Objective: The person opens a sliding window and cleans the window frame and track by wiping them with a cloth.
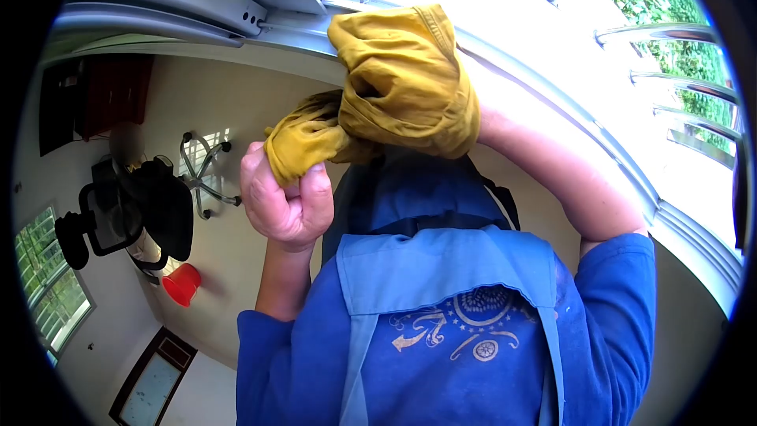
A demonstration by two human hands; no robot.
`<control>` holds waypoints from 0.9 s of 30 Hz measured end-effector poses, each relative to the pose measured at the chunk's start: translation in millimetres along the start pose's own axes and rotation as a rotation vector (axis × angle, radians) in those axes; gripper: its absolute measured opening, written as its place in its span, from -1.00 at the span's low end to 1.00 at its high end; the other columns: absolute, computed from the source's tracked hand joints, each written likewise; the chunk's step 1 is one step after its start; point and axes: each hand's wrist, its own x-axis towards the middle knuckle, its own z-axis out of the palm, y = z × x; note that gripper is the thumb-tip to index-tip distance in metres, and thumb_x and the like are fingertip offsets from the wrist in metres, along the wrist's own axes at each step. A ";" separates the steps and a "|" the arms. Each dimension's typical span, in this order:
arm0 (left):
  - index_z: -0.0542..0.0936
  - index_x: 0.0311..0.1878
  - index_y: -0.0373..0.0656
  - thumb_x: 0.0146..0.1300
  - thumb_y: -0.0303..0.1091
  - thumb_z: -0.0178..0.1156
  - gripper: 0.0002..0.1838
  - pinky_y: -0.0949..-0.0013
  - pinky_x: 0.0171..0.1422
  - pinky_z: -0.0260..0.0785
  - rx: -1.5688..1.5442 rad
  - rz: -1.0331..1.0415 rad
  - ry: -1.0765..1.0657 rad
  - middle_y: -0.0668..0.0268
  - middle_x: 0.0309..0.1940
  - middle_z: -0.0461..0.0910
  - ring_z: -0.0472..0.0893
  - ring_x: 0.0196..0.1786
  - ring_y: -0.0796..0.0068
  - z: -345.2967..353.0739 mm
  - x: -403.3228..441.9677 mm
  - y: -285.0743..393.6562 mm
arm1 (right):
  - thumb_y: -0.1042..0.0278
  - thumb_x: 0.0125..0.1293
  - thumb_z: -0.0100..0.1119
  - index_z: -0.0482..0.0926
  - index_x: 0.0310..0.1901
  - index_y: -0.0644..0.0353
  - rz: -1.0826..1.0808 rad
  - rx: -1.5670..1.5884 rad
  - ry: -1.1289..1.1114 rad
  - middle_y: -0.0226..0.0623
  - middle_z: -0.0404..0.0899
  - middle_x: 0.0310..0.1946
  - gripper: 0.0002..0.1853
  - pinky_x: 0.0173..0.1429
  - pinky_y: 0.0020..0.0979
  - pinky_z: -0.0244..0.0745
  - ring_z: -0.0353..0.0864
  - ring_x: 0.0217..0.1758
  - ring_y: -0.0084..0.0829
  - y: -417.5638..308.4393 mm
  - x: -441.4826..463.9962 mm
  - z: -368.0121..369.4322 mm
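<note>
A mustard-yellow cloth [402, 83], bunched and folded, lies between my two hands beside the window frame. My left hand [284, 201] is closed on a hanging end of it, thumb and fingers pressed together. My right forearm [544, 146] reaches along the sill and runs into the larger bundle. The cloth covers my right hand, so its fingers are hidden. The bundle's upper part overlaps the metal window track [303, 35], though I cannot tell whether it touches. Below the hands show my blue shirt [473, 379] and lighter blue apron [449, 260].
Sliding window frames [158, 0] are at upper left, and metal bars [678, 35] stand outside at right. Down in the room are a wheeled chair base [206, 173], a black chair [169, 213], a red bucket [182, 284] and a dark cabinet [118, 91].
</note>
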 end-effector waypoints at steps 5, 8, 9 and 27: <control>0.47 -0.04 -0.33 0.08 -0.53 0.19 -0.67 0.37 -0.33 0.33 -0.007 -0.029 0.026 0.23 -0.35 0.51 0.43 -0.46 0.42 -4.0 -6.2 1.9 | 0.14 0.08 0.39 0.40 0.24 0.28 0.045 -0.022 0.148 -0.10 0.49 0.11 -0.29 0.24 -0.20 0.35 0.47 0.16 -0.16 -13.0 -2.4 -26.0; 0.48 -0.05 -0.33 0.07 -0.55 0.18 -0.67 0.37 -0.33 0.33 -0.061 -0.078 0.078 0.24 -0.37 0.52 0.43 -0.45 0.42 -3.3 -10.8 1.0 | 0.19 0.14 0.37 0.34 0.29 0.21 0.354 0.288 -0.008 -0.19 0.45 0.19 -0.30 0.37 -0.27 0.25 0.42 0.26 -0.30 -28.3 -41.1 -43.5; 0.48 -0.05 -0.34 0.07 -0.54 0.18 -0.67 0.37 -0.33 0.33 -0.054 -0.072 0.076 0.24 -0.38 0.52 0.43 -0.45 0.41 -2.7 -9.9 0.8 | 0.21 0.19 0.33 0.30 0.32 0.17 0.487 0.501 0.025 -0.24 0.42 0.23 -0.32 0.42 -0.29 0.20 0.38 0.30 -0.36 -30.8 -60.3 -41.7; 0.50 -0.06 -0.32 0.04 -0.52 0.21 -0.67 0.38 -0.31 0.34 -0.059 -0.077 -0.023 0.21 -0.34 0.51 0.45 -0.42 0.41 4.8 -4.8 -1.9 | 0.13 0.20 0.32 0.48 0.20 0.08 0.394 -0.061 -0.317 -0.30 0.51 0.15 -0.46 0.41 -0.23 0.14 0.38 0.28 -0.31 -26.7 -78.7 -66.7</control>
